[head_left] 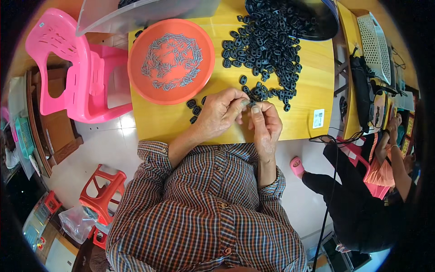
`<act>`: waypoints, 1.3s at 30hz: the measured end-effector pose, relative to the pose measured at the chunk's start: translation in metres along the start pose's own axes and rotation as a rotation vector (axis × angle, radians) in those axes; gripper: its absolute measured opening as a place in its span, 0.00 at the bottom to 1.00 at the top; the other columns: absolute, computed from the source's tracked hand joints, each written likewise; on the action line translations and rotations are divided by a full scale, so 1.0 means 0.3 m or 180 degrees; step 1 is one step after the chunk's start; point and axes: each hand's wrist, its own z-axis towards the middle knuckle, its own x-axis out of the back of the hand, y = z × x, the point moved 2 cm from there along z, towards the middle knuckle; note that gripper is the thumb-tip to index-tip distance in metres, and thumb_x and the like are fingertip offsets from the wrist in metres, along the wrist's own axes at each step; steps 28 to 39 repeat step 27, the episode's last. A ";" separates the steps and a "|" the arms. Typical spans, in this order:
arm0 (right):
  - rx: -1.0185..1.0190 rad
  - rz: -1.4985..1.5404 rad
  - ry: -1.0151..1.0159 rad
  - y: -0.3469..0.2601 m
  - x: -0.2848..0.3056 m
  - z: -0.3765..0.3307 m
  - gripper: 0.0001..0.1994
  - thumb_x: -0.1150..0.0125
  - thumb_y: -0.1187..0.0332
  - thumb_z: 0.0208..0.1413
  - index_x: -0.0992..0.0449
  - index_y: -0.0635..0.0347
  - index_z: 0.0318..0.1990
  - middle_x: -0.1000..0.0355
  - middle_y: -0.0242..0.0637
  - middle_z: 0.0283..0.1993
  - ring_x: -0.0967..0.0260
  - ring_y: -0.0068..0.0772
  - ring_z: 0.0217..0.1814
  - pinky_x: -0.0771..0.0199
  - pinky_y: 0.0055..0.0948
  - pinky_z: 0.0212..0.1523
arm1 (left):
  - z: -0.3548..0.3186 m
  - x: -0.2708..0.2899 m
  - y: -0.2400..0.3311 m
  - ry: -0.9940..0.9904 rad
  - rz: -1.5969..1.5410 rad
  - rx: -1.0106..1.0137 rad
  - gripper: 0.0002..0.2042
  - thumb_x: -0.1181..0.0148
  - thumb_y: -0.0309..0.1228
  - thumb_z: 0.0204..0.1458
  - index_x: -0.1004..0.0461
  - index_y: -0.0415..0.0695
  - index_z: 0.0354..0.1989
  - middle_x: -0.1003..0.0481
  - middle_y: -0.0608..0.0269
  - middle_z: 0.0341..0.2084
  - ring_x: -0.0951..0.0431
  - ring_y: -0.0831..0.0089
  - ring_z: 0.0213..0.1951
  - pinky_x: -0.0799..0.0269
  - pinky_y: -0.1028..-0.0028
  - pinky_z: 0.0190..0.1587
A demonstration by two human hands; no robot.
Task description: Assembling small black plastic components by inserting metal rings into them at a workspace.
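Just above the table's front edge my hands meet with closed fingertips. My right hand point(266, 126) pinches a small black plastic piece point(252, 104) between thumb and fingers. Thumb and forefinger of my left hand point(219, 113) are pressed together against its left side; whatever they grip is too small to make out. Behind my hands lies a large heap of black two-holed plastic pieces point(267, 45), spilling from a dark bowl point(328, 20). An orange-red round tray point(136, 75) holds many thin grey metal pins point(166, 68). Several black pieces point(193, 111) lie beside my left wrist.
The yellow table point(181, 129) carries a white label point(318, 119) at its right. A translucent bin point(149, 16) stands at the back left. Left are a pink chair point(81, 68) and a red stool point(103, 192). At right, another person point(367, 190) sits near a dangling black cable point(333, 195).
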 end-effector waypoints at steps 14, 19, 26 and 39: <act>0.0097 -0.0216 -0.0081 -0.018 -0.019 0.000 0.05 0.47 0.72 0.59 0.31 0.63 0.33 0.36 0.25 0.24 0.45 0.12 0.21 0.44 0.13 0.22 | -0.012 0.006 -0.001 0.0017 0.0038 -0.0035 0.05 0.48 0.24 0.55 0.29 0.34 0.33 0.26 0.60 0.20 0.25 0.78 0.18 0.28 0.78 0.20; -0.0051 -0.0202 -0.0066 -0.013 -0.001 -0.006 0.05 0.47 0.72 0.59 0.30 0.64 0.35 0.33 0.28 0.26 0.43 0.12 0.22 0.43 0.14 0.23 | -0.011 -0.003 0.008 0.0078 -0.0201 0.0065 0.05 0.48 0.24 0.55 0.29 0.34 0.33 0.26 0.61 0.20 0.25 0.79 0.18 0.28 0.79 0.20; -0.0185 -0.0149 0.0032 -0.003 0.000 -0.005 0.05 0.47 0.72 0.59 0.29 0.64 0.36 0.30 0.30 0.28 0.41 0.13 0.22 0.41 0.13 0.25 | -0.017 0.006 0.026 -0.0026 -0.0160 0.0041 0.06 0.50 0.24 0.57 0.28 0.34 0.35 0.27 0.64 0.20 0.26 0.81 0.19 0.28 0.80 0.22; -0.0190 -0.0167 0.0006 -0.006 -0.002 -0.003 0.05 0.47 0.72 0.59 0.29 0.64 0.36 0.30 0.30 0.28 0.41 0.13 0.22 0.41 0.13 0.25 | -0.018 0.011 0.042 -0.0104 -0.0195 0.0085 0.06 0.51 0.23 0.58 0.28 0.34 0.36 0.27 0.64 0.20 0.26 0.81 0.20 0.29 0.80 0.23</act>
